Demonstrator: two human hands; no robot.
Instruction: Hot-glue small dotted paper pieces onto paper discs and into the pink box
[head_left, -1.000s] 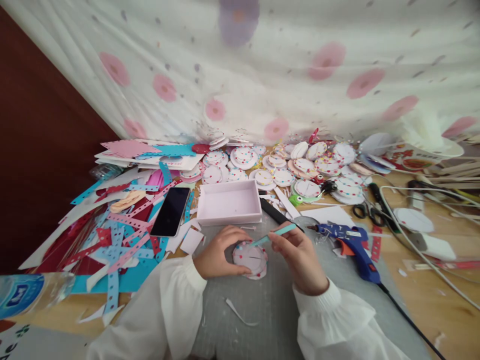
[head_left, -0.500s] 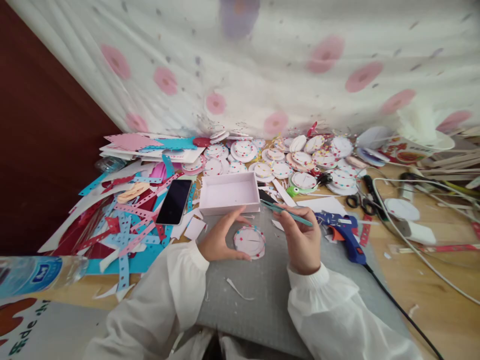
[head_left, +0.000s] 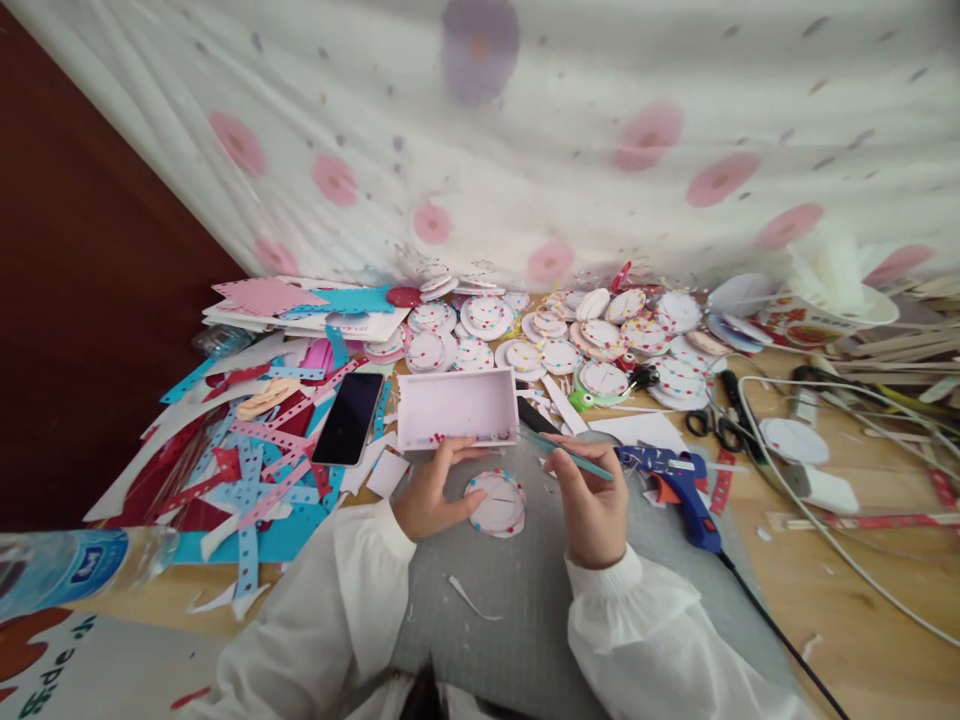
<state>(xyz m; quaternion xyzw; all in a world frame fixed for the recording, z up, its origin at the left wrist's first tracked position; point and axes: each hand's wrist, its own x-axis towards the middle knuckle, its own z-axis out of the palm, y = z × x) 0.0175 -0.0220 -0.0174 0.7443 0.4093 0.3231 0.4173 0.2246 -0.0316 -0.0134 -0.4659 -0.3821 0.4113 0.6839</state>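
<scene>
A round white paper disc [head_left: 496, 503] with coloured dots round its rim lies on a grey mat [head_left: 525, 600]. My left hand [head_left: 431, 495] rests beside the disc's left edge, its fingers curled and a fingertip on the rim. My right hand [head_left: 592, 495] is closed on teal tweezers [head_left: 574, 455], whose tips point left toward the shallow pink box [head_left: 457, 408] just behind the disc. Small coloured dots lie along the box's near wall.
A blue hot glue gun [head_left: 679, 483] lies right of my right hand, its cord running to the lower right. A black phone [head_left: 349, 418] lies left among punched paper strips. Several decorated discs [head_left: 555, 340], black scissors [head_left: 712, 420] and a plastic bottle [head_left: 71, 565] are around.
My right hand has swung the tweezers from over the disc up toward the pink box. My left hand has slid round the disc's left side. The view has shifted slightly.
</scene>
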